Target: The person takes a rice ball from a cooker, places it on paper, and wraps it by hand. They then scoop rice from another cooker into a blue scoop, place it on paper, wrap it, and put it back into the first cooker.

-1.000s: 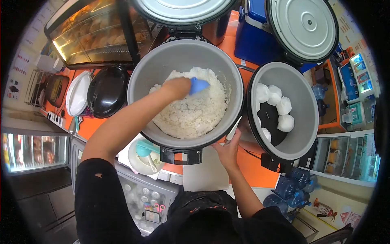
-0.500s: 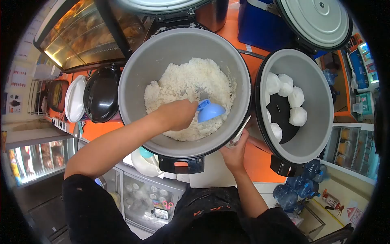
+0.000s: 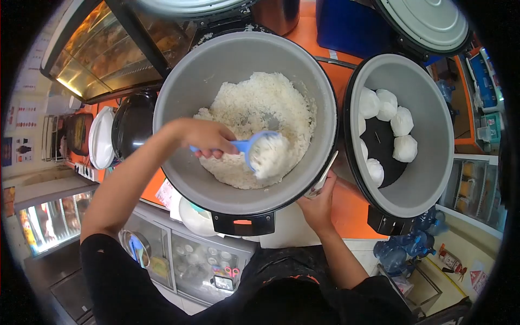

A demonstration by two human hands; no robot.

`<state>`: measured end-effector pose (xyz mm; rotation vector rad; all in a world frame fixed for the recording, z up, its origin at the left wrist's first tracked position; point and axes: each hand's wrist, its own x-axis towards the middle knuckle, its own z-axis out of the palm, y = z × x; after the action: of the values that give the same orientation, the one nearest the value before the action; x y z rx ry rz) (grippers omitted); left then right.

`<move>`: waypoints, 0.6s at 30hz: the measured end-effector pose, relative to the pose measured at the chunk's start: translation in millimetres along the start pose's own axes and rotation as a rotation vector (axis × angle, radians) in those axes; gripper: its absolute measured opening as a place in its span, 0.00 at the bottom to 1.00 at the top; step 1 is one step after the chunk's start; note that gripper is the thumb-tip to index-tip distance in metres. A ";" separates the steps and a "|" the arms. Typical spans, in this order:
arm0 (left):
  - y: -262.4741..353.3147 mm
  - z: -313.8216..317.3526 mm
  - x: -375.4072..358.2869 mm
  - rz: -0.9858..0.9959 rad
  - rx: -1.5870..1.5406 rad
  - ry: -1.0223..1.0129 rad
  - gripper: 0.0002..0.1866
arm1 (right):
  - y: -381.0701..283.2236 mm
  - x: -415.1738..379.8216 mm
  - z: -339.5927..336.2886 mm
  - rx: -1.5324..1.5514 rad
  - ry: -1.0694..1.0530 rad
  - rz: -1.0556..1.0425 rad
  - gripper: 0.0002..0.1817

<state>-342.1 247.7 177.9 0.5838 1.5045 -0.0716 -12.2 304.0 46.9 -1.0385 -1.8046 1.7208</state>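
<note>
My left hand (image 3: 208, 138) is closed round the handle of a blue scoop (image 3: 245, 147). White rice (image 3: 269, 155) fills the scoop's bowl, which is over the rice bed (image 3: 265, 97) inside a large grey rice cooker (image 3: 189, 70). Just outside the cooker's lower right wall, my right hand (image 3: 318, 206) has its fingers closed on a flat white thing (image 3: 325, 176); I cannot tell what it is.
A second rice cooker (image 3: 430, 179) to the right holds several white wrapped balls (image 3: 402, 122). A lit glass display case (image 3: 103, 51) stands at the upper left. A black oval lid (image 3: 130, 127) and a blue box (image 3: 346, 30) are close by. Water bottles (image 3: 392, 257) stand lower right.
My left hand has moved left and turned the blue scoop, whose bowl now faces up with rice in it; before, its rounded back showed. My right hand keeps its hold by the cooker.
</note>
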 end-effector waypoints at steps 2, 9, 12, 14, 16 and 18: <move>-13.9 -24.3 -5.6 -0.016 -0.002 0.069 0.17 | -2.2 -1.3 -0.4 -0.039 -0.002 -0.014 0.48; -37.4 -15.2 41.8 -0.001 0.683 0.638 0.13 | -10.3 -0.7 4.6 0.077 0.005 -0.009 0.51; -22.5 27.8 37.0 0.064 0.761 0.735 0.11 | -3.2 -2.7 6.4 0.150 0.008 -0.025 0.49; -10.0 47.8 27.0 0.084 0.730 0.717 0.10 | -2.4 -3.1 7.5 0.170 0.020 -0.034 0.49; -1.4 58.2 19.6 0.122 0.765 0.692 0.10 | -5.2 -3.0 9.8 0.165 0.053 -0.020 0.51; 8.5 63.1 13.1 0.114 0.756 0.622 0.10 | -3.4 -2.7 8.5 0.116 0.051 -0.019 0.51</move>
<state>-279.9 233.5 165.5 1.3890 2.0378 -0.4126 -17.7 296.7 49.6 -1.0049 -1.6570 1.7494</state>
